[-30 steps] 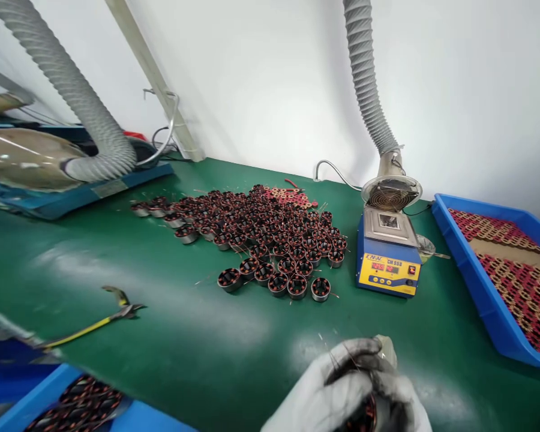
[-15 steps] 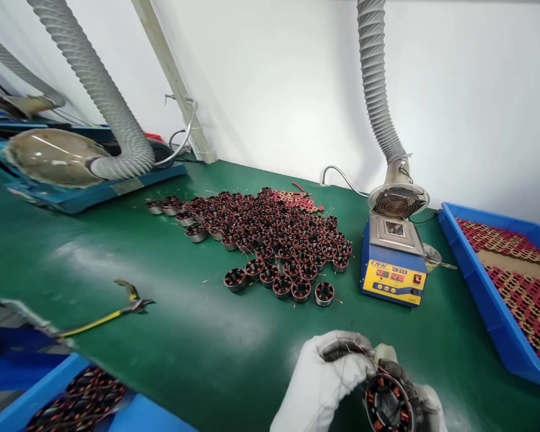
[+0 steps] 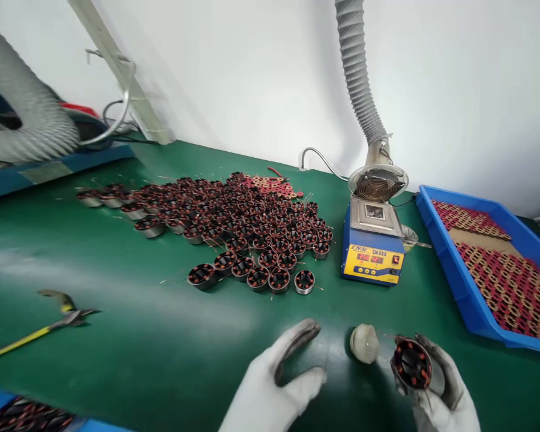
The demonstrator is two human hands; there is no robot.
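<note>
While the right hand (image 3: 434,384) has its grip clenched around 1 stator (image 3: 411,364), coil face up for a look, the left hand (image 3: 274,384) hovers released over the desk (image 3: 162,348).

The setting is an electronics assembly workshop, specifically a soldering station for motor stators. The landmark is the blue-and-yellow solder pot (image 3: 372,249) with digital readouts, standing on a green bench mat (image 3: 130,336). A ribbed fume-extraction hose (image 3: 357,78) ends directly above the pot. Left of the pot, many copper-wound stators (image 3: 234,231) lie in a batch. Right of the pot, a blue tray (image 3: 450,273) holds sheets of red parts. Far left of the pot lie cutting pliers (image 3: 49,315).
</note>
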